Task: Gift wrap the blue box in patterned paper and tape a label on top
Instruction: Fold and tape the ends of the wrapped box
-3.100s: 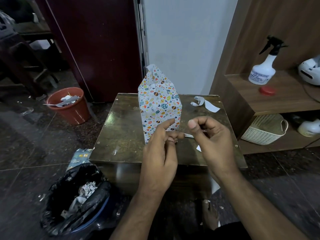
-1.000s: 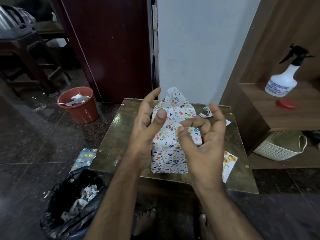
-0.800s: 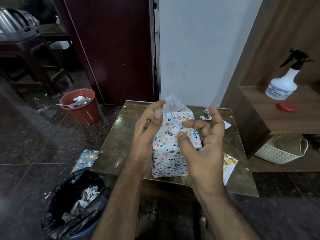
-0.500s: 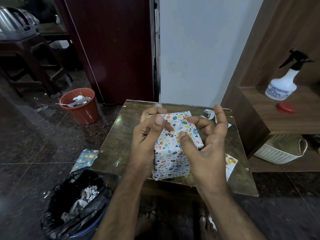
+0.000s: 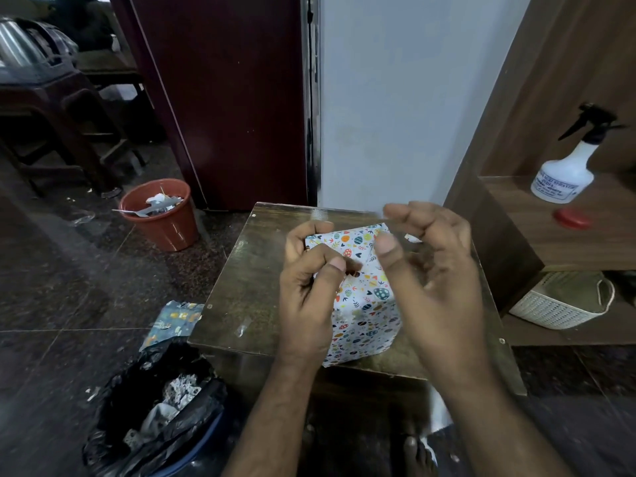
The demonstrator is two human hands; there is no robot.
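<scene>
1 wrapped box [image 5: 364, 297] stands on 1 table [image 5: 247, 270]. Left hand [image 5: 309, 294] at 9 o'clock pinches its paper; right hand [image 5: 437, 280], 3 o'clock, curled, apparently empty.

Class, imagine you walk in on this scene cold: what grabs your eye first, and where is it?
First, the box in patterned paper, standing on the small dark table in the middle. Two bare hands work at its top: the left hand holds its upper left corner, and the right hand hovers curled just to its right. On the floor to the left sit an orange bucket and, nearer, a black bin bag of scraps.
</scene>
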